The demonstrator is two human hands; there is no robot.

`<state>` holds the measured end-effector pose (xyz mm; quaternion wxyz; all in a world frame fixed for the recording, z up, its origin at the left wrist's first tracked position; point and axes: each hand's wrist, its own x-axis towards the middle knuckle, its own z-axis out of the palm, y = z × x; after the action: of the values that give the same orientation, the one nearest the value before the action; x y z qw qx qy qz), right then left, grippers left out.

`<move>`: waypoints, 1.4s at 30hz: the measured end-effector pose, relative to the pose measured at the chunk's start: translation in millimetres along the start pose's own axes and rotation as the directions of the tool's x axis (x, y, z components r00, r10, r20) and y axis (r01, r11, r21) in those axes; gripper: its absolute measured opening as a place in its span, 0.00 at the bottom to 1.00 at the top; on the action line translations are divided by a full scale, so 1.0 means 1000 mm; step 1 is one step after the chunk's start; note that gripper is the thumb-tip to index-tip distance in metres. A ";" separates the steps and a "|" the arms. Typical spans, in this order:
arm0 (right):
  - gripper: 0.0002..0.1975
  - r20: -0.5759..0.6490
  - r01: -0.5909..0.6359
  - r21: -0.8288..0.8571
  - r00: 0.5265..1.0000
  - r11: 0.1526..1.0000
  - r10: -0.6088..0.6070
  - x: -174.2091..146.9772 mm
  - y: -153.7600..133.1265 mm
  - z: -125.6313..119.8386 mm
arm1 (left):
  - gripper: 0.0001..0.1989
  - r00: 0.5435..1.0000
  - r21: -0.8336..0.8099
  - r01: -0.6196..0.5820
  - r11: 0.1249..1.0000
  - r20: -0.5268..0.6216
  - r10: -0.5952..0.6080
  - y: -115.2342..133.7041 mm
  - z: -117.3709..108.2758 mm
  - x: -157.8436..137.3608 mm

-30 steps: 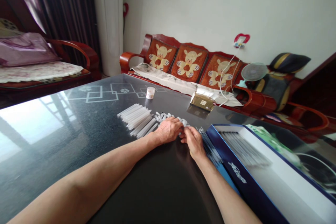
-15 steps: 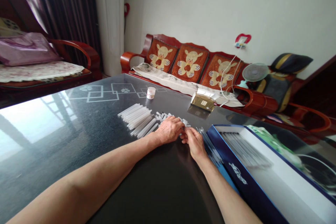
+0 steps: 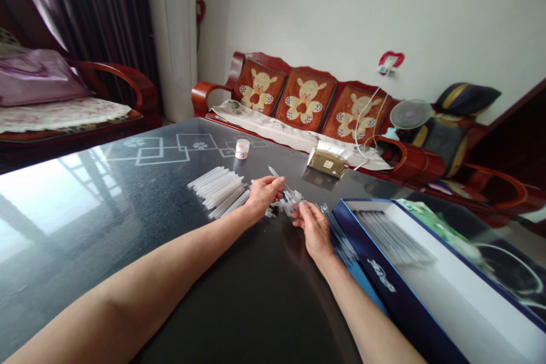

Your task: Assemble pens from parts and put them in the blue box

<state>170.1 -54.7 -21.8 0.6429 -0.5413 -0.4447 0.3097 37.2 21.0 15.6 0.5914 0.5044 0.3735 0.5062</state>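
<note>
My left hand (image 3: 265,194) is closed, its fingertips pinching a slim whitish pen barrel (image 3: 273,172) whose pointed end sticks out beyond the fingers. Under and beside it lies a loose heap of small white and clear plastic pen parts (image 3: 289,201). To the right of that heap is my right hand (image 3: 315,230), thumb and fingers curled together; anything between them is too small to make out. A neat pile of frosted white pen barrels (image 3: 219,186) lies left of my left hand. Thin refills (image 3: 339,236) lie between my right hand and the blue box.
A long blue box (image 3: 370,273) with a white inside holds a row of grey sticks (image 3: 390,233) on the right. Farther back on the dark glossy table (image 3: 162,199) stand a small white jar (image 3: 242,149) and a gold tissue box (image 3: 327,163). Behind is a wooden sofa.
My hands were close together over the heap; my left hand has moved up and left, and the pen barrel now shows in its fingers. My right hand stays nearly in place.
</note>
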 end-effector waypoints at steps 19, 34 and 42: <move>0.09 0.080 0.248 -0.648 0.963 0.720 -0.259 0.015 -0.031 -0.024 | 0.14 0.998 -0.035 0.028 0.999 0.056 -0.026 0.006 0.000 -0.004; 0.09 0.209 0.210 -0.961 0.978 0.181 -0.026 0.021 -0.043 -0.054 | 0.17 0.902 0.733 -0.412 0.541 0.245 0.355 -0.004 -0.004 -0.008; 0.17 0.415 0.447 -0.874 0.891 0.190 -0.186 0.017 -0.025 -0.046 | 0.16 0.902 0.751 -0.406 0.520 0.240 0.358 -0.009 -0.003 -0.007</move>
<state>216.8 -64.8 5.8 0.1812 -0.6745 -0.7079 -0.1053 35.2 14.6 6.1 0.1935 0.7944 0.4204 0.3934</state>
